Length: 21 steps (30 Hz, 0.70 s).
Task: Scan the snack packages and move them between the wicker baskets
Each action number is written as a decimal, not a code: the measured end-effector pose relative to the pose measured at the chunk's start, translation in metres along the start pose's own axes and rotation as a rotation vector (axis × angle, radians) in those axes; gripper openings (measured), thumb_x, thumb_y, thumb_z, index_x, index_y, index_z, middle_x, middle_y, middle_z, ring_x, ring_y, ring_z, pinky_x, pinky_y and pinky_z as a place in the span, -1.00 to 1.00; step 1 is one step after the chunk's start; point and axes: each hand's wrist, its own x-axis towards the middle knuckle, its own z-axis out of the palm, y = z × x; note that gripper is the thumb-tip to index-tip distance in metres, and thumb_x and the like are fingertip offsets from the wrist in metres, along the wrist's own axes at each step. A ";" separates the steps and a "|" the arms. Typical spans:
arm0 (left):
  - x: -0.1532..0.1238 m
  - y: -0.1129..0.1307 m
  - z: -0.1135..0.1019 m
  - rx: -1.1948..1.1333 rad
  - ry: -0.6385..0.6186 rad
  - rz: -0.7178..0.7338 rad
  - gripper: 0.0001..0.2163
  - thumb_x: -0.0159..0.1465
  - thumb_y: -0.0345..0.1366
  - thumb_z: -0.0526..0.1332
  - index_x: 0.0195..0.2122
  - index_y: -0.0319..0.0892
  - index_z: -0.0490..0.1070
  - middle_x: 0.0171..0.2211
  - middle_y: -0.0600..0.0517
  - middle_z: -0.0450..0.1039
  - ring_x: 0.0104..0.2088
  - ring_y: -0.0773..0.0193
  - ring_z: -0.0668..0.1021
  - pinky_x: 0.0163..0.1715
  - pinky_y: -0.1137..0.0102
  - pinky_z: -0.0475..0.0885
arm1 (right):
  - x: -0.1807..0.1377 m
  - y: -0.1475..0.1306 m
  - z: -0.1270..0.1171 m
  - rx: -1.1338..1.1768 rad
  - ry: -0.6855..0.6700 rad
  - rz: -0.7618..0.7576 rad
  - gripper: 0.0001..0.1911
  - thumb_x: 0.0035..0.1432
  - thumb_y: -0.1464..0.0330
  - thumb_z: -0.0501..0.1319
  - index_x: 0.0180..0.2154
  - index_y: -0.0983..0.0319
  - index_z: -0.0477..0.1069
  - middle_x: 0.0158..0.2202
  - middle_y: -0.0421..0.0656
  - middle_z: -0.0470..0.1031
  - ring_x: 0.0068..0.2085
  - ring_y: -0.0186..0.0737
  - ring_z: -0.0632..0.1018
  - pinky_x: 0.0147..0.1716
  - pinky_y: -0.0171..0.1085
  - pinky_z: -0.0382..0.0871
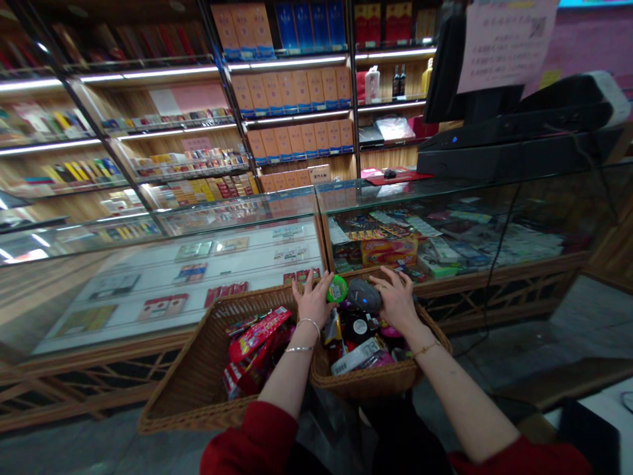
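In my left hand (314, 302) is a small round green container (337, 289), its label facing me, gripped at the fingertips. My right hand (396, 302) is closed around a grey barcode scanner (364, 295) with a blue light, right beside the green container. Both hands are over the right wicker basket (346, 382), which holds several mixed packets, a black round item (359, 325) and a white box with a barcode (356, 356). Left of it, a second wicker basket (182, 369) contains red snack packets (260, 336).
A glass display counter (237, 241) stands in front of the baskets. On its right part sit a monitor (445, 72) and a till base (494, 155), with a cable (499, 244) hanging down. Behind are lit shelves of boxes (291, 89). A table corner (593, 409) is at lower right.
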 end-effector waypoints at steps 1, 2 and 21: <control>0.000 0.000 0.000 0.002 0.003 0.001 -0.25 0.15 -0.16 0.32 0.33 0.30 0.02 0.34 0.16 0.16 0.42 0.00 -0.04 0.30 -0.25 -0.40 | 0.000 0.000 0.000 0.005 -0.002 0.001 -0.71 -0.03 0.54 0.13 -0.28 0.18 0.51 0.04 -0.10 0.56 0.28 -0.02 0.26 0.21 0.10 -0.05; 0.000 0.000 0.001 0.004 0.007 0.003 -0.25 0.15 -0.16 0.32 0.33 0.30 0.02 0.34 0.16 0.15 0.42 0.00 -0.04 0.30 -0.26 -0.40 | 0.000 -0.001 -0.001 0.011 -0.004 0.002 -0.71 -0.02 0.54 0.12 -0.28 0.19 0.51 0.04 -0.10 0.56 0.28 -0.01 0.27 0.21 0.10 -0.05; -0.001 -0.002 0.004 0.010 -0.013 0.002 -0.23 0.15 -0.16 0.32 0.35 0.27 -0.01 0.35 0.16 0.13 0.42 0.03 -0.06 0.31 -0.23 -0.42 | 0.001 -0.003 -0.003 0.036 -0.003 0.001 -0.74 -0.01 0.54 0.13 -0.30 0.18 0.50 0.01 -0.12 0.58 0.27 -0.03 0.28 0.20 0.09 -0.05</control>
